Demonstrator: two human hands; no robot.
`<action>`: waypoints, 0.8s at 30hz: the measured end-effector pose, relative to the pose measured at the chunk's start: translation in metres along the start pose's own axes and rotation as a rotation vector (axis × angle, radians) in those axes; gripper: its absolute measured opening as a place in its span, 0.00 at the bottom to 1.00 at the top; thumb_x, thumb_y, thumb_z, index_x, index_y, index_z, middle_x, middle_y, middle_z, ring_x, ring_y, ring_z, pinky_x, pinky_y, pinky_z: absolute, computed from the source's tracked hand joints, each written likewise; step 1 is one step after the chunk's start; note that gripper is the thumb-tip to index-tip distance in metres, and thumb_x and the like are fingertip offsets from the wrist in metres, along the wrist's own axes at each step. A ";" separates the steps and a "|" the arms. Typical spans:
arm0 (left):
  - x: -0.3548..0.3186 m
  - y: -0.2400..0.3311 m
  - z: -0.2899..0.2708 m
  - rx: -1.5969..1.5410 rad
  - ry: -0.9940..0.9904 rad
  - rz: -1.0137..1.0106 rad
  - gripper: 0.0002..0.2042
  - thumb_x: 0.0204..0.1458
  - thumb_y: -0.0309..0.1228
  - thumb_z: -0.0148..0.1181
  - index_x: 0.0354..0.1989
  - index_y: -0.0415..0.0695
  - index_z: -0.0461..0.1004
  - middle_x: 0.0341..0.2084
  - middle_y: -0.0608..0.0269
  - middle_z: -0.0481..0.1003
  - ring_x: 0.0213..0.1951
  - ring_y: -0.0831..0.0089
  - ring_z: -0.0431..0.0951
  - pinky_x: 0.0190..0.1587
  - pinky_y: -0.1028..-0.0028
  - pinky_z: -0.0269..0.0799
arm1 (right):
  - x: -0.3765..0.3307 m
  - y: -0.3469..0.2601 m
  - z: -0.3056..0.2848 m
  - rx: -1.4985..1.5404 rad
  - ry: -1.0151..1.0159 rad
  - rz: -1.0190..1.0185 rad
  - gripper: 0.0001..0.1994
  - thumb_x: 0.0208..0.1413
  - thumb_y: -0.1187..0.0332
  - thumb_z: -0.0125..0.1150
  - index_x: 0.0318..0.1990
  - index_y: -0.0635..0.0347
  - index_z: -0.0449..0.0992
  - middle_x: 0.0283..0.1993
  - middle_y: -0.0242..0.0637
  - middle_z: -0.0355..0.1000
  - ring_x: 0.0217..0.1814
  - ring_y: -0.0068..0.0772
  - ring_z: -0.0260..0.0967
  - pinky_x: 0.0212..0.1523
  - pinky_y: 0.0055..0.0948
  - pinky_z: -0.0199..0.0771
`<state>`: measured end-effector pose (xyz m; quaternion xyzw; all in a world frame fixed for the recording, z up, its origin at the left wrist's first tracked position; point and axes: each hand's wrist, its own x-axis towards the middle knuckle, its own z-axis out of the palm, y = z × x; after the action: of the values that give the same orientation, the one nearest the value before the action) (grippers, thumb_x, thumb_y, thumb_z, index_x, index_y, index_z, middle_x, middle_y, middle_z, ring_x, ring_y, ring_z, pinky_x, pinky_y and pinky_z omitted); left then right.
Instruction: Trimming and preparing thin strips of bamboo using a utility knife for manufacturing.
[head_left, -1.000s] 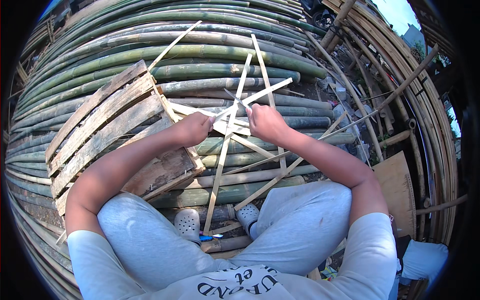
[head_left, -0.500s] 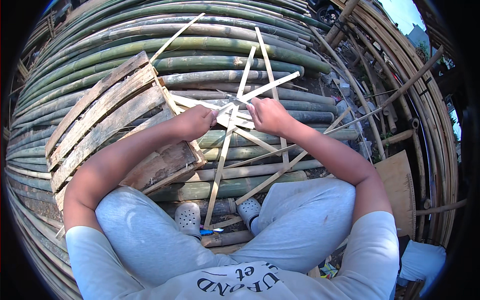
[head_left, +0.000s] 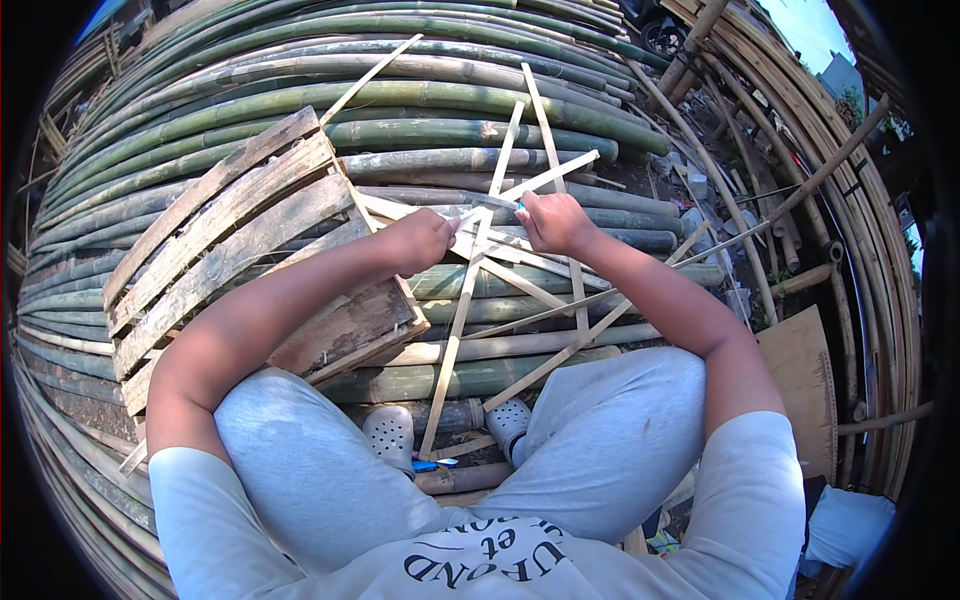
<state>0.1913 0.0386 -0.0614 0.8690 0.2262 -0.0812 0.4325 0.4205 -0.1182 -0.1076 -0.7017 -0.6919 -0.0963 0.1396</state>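
Sitting with grey clogs (head_left: pixel 390 435) on the bamboo poles (head_left: pixel 420 130) | wooden pallet (head_left: pixel 230 250) at my left knee | left hand (head_left: pixel 420 240) and right hand (head_left: pixel 550 222) both closed on crossed bamboo strips (head_left: pixel 460 320) | strips fan out over the pole stack's middle.

Bamboo strips (head_left: pixel 470 290): pale straw yellow, crossed in open lattice. Bamboo poles (head_left: pixel 420 100): green, weathered grey-green and brown in patches, pale rings at nodes. Wooden pallet (head_left: pixel 220 240): greyish brown planks, streaked grain. Trousers (head_left: pixel 310 480): light grey. Shirt (head_left: pixel 740 510): white, black lettering on front. Clogs (head_left: pixel 390 432): light grey, dotted with small holes. Small tool (head_left: pixel 428 465) by feet: blue. Board (head_left: pixel 800 370) at right: tan brown.
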 end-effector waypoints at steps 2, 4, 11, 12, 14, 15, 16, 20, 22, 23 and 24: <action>0.001 0.000 -0.001 -0.012 -0.005 -0.026 0.24 0.68 0.46 0.38 0.26 0.42 0.67 0.14 0.66 0.63 0.17 0.74 0.61 0.23 0.68 0.62 | 0.001 -0.001 0.000 -0.019 -0.001 -0.004 0.13 0.62 0.61 0.51 0.33 0.64 0.67 0.20 0.52 0.71 0.25 0.59 0.71 0.28 0.53 0.70; 0.000 -0.003 -0.004 -0.024 -0.009 -0.055 0.24 0.68 0.46 0.38 0.26 0.41 0.67 0.15 0.65 0.63 0.18 0.73 0.62 0.25 0.67 0.63 | 0.005 -0.002 0.001 -0.036 -0.002 -0.010 0.13 0.62 0.61 0.50 0.33 0.64 0.67 0.20 0.52 0.71 0.25 0.59 0.71 0.28 0.53 0.71; 0.007 -0.011 0.006 0.095 0.051 0.204 0.23 0.68 0.43 0.38 0.27 0.39 0.70 0.15 0.59 0.66 0.21 0.65 0.66 0.32 0.61 0.67 | -0.033 0.094 -0.012 -0.217 -0.083 0.629 0.22 0.67 0.60 0.42 0.28 0.67 0.75 0.26 0.57 0.75 0.31 0.59 0.76 0.34 0.51 0.77; 0.009 -0.010 0.004 0.092 0.032 0.136 0.23 0.68 0.43 0.38 0.27 0.39 0.70 0.15 0.60 0.66 0.21 0.66 0.65 0.32 0.62 0.67 | -0.029 0.084 -0.010 -0.217 -0.087 0.624 0.22 0.67 0.60 0.42 0.28 0.67 0.75 0.26 0.57 0.75 0.31 0.59 0.76 0.34 0.51 0.77; 0.010 -0.007 0.000 0.090 0.009 0.071 0.23 0.68 0.43 0.38 0.26 0.40 0.70 0.15 0.61 0.66 0.21 0.67 0.65 0.31 0.63 0.67 | -0.019 0.044 0.007 0.013 0.042 0.637 0.22 0.67 0.60 0.42 0.28 0.68 0.75 0.27 0.61 0.74 0.33 0.64 0.74 0.37 0.54 0.75; 0.005 -0.007 -0.003 0.033 -0.002 0.002 0.23 0.68 0.44 0.38 0.26 0.40 0.69 0.15 0.62 0.66 0.20 0.69 0.64 0.30 0.65 0.67 | -0.007 0.005 0.003 0.091 0.036 0.592 0.22 0.67 0.60 0.42 0.29 0.70 0.75 0.28 0.63 0.73 0.34 0.68 0.73 0.40 0.56 0.73; 0.001 -0.007 -0.004 -0.023 -0.016 -0.066 0.23 0.68 0.44 0.38 0.25 0.41 0.68 0.15 0.63 0.65 0.20 0.71 0.64 0.28 0.66 0.66 | 0.000 -0.025 0.001 0.109 0.011 0.506 0.22 0.67 0.60 0.42 0.28 0.70 0.74 0.27 0.63 0.73 0.33 0.68 0.72 0.39 0.56 0.73; -0.007 -0.009 -0.007 -0.050 -0.026 -0.048 0.23 0.69 0.45 0.38 0.25 0.42 0.67 0.15 0.67 0.63 0.17 0.75 0.62 0.22 0.70 0.63 | 0.009 -0.046 -0.015 0.051 -0.063 0.377 0.20 0.66 0.60 0.44 0.28 0.68 0.72 0.26 0.61 0.73 0.31 0.66 0.73 0.37 0.57 0.73; -0.001 -0.002 -0.004 -0.045 -0.060 -0.041 0.23 0.69 0.45 0.38 0.26 0.42 0.67 0.15 0.67 0.63 0.17 0.75 0.62 0.22 0.70 0.63 | -0.009 0.014 -0.006 0.018 -0.004 0.506 0.20 0.65 0.60 0.45 0.28 0.66 0.74 0.26 0.60 0.73 0.31 0.64 0.73 0.36 0.57 0.73; 0.001 0.002 -0.003 -0.041 -0.083 -0.047 0.22 0.69 0.44 0.37 0.27 0.42 0.68 0.15 0.67 0.63 0.17 0.75 0.61 0.22 0.70 0.63 | -0.022 0.046 -0.002 -0.019 -0.005 0.551 0.20 0.65 0.60 0.45 0.27 0.66 0.76 0.26 0.60 0.73 0.31 0.64 0.73 0.36 0.56 0.73; 0.001 0.001 -0.003 -0.022 -0.082 -0.035 0.22 0.69 0.45 0.37 0.28 0.42 0.68 0.15 0.67 0.63 0.18 0.75 0.62 0.24 0.69 0.64 | -0.029 0.065 -0.002 -0.026 -0.047 0.646 0.21 0.66 0.60 0.44 0.27 0.67 0.76 0.27 0.60 0.73 0.32 0.64 0.73 0.37 0.56 0.73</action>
<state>0.1928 0.0404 -0.0594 0.8561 0.2244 -0.1221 0.4494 0.4853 -0.1466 -0.1195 -0.8888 -0.4352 -0.0398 0.1379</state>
